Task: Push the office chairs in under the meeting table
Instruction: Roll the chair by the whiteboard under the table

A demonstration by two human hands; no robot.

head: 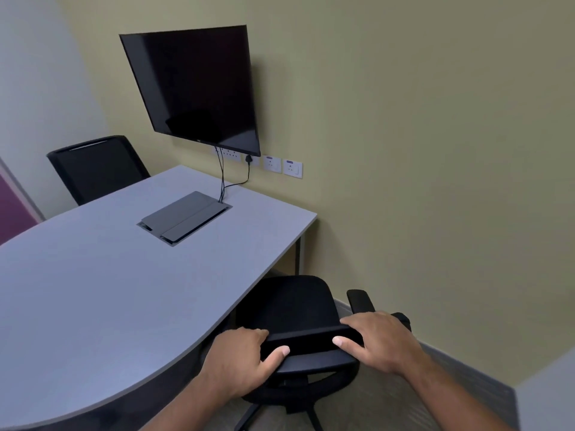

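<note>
A person stood behind a black office chair [289, 309] at the near right edge of a grey table [93, 290]. Both bare hands gripped the top edge of the chair's backrest. The left hand [239, 359] closed its grip around the backrest's left end, fingers over the front and thumb pressed on the rear. The right hand [379, 340] closed its grip around the right end in the same way. The chair's seat lay just beside the table edge, its front part slightly under the tabletop. One armrest [361, 300] showed to the right of the seat, clear of the table. The chair's star base showed on the floor below the hands.

A second black chair [96, 166] stood at the far left side of the table, its backrest rising above the tabletop. A grey cable box [183, 217] with hinged flaps was set into the table's middle. Black cables [222, 181] ran from the box up to wall sockets [281, 166] behind the table. A dark screen [193, 85] hung on the olive wall above the sockets. A small logo on the screen's lower edge was too small to read, as were the small blue labels on the sockets.
</note>
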